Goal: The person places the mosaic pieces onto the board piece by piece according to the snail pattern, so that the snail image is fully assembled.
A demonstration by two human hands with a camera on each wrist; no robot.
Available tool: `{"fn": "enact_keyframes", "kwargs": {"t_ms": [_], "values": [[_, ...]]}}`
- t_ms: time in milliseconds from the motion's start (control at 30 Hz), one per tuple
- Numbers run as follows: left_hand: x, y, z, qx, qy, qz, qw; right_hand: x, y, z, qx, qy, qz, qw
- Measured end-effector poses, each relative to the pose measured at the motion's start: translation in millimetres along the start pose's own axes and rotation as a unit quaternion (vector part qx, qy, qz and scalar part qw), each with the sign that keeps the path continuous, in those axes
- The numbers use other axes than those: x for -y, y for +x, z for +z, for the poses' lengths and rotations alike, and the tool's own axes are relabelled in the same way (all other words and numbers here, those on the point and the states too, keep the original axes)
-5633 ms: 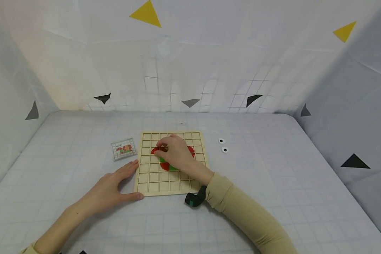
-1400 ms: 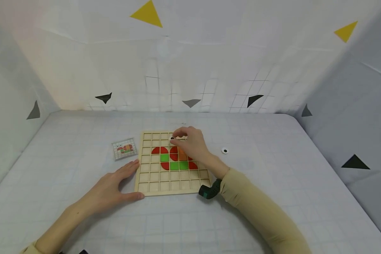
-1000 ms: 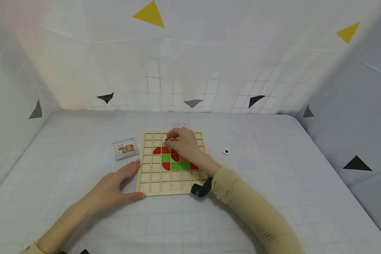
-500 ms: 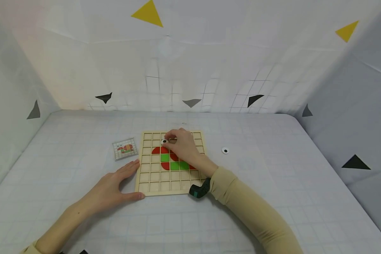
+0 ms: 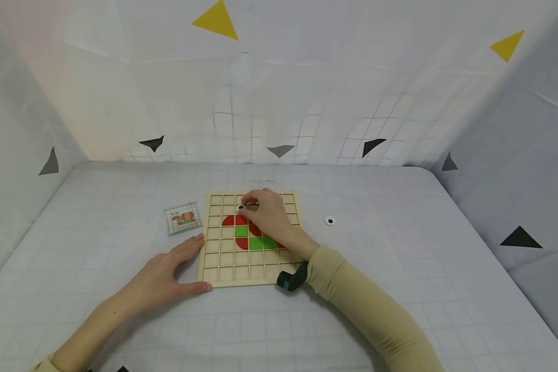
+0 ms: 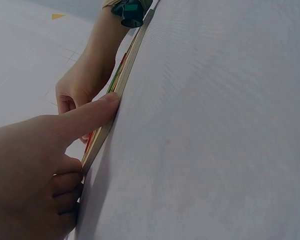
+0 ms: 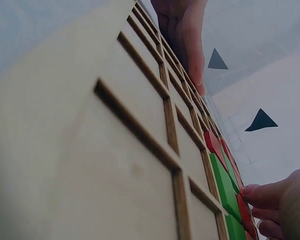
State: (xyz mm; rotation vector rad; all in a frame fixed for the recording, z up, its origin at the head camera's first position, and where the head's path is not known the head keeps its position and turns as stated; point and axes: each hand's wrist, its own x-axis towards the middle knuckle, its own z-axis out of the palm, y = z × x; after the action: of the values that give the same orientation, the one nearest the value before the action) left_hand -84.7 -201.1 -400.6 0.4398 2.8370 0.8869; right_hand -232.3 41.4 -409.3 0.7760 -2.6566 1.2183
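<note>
A square wooden grid board lies on the table, with red and green pieces and an orange one partly covered by my right hand. My right hand is over the board's upper middle, its thumb and index finger pinching a round white eye piece with a black dot, just above the red half-round pieces. At the board's left edge, my left hand lies with fingers extended and thumb touching the near corner. In the left wrist view its thumb presses the board's rim.
A second white eye piece lies on the table right of the board. Left of the board is a small picture card showing a coloured figure on a grid. White cloth walls surround the table. A black wrist camera hangs below the right cuff.
An eye piece from the table's right has come onto the board in my right hand, moving leftward. Its last half second is nearly still. My left hand stays put.
</note>
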Motion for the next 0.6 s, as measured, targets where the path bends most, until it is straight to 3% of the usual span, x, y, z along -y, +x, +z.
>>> {"fn": "enact_keyframes", "kwargs": {"t_ms": [300, 600], "values": [[-1.0, 0.5, 0.0, 0.003, 0.002, -0.006, 1.0, 1.2, -6.9, -13.9, -0.019, -0.002, 0.021, 0.9996], [-1.5, 0.2, -0.8, -0.001, 0.012, -0.007, 0.9999, -21.7, -31.3, -45.2, -0.031, 0.0, 0.03, 0.9991]]}}
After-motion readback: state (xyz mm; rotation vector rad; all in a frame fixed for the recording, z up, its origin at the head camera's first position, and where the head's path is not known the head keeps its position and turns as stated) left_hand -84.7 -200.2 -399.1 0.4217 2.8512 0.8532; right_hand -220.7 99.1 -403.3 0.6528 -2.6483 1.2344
